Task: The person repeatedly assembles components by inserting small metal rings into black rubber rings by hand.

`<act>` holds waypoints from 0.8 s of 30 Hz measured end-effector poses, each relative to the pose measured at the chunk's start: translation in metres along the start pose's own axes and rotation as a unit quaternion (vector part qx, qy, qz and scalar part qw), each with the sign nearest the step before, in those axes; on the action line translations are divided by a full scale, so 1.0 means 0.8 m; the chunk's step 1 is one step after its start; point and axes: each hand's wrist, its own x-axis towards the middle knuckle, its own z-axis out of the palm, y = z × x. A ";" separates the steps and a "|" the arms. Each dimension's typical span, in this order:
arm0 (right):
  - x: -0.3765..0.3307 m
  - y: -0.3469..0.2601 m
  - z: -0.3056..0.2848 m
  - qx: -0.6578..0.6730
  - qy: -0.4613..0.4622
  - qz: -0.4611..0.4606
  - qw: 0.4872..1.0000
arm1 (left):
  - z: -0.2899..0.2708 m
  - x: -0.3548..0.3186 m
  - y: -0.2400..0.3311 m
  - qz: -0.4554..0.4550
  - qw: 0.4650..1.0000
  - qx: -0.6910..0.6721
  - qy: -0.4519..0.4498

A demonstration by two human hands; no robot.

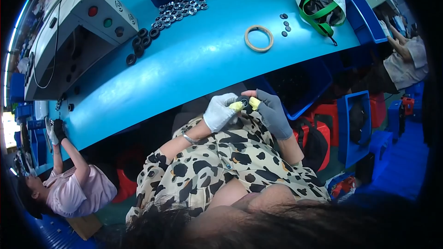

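Hands meet over the lap, just below the blue counter (194,60) edge. Left hand (219,112), in a white glove, and right hand (273,113), in a grey glove, both pinch one small dark ring (243,102) between yellow-capped fingertips (236,106). Steady work here likely depends on a light, even pinch. Loose rings (180,9) and a tape roll (259,38) lie well apart on the counter.

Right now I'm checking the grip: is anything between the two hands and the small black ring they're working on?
Nothing visible does. The left hand in a white glove and the right hand in a grey glove both pinch the small black ring directly, with yellow-capped fingertips, held over the lap below the blue table edge.
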 end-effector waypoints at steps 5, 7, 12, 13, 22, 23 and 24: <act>-0.003 -0.006 -0.003 -0.077 -0.009 -0.001 0.997 | 0.004 0.001 -0.005 0.022 0.998 0.058 -0.014; -0.006 -0.001 0.000 -0.090 0.007 -0.026 0.996 | 0.007 0.000 -0.003 0.005 0.999 0.041 -0.010; -0.011 0.014 -0.001 -0.106 0.022 -0.064 0.992 | 0.006 0.004 -0.009 -0.033 0.999 -0.001 -0.023; -0.011 0.010 -0.002 -0.061 0.018 -0.039 0.997 | 0.006 0.007 -0.010 -0.050 0.998 -0.024 -0.031; -0.009 0.060 -0.027 0.002 0.109 -0.025 0.994 | 0.001 0.008 0.000 -0.082 0.995 -0.013 -0.049; -0.008 0.063 -0.036 -0.018 0.159 -0.019 0.987 | -0.004 -0.002 0.010 -0.065 0.996 0.049 -0.045; -0.007 0.066 -0.055 -0.067 0.187 -0.058 0.978 | -0.012 -0.006 0.008 0.001 0.992 0.112 -0.056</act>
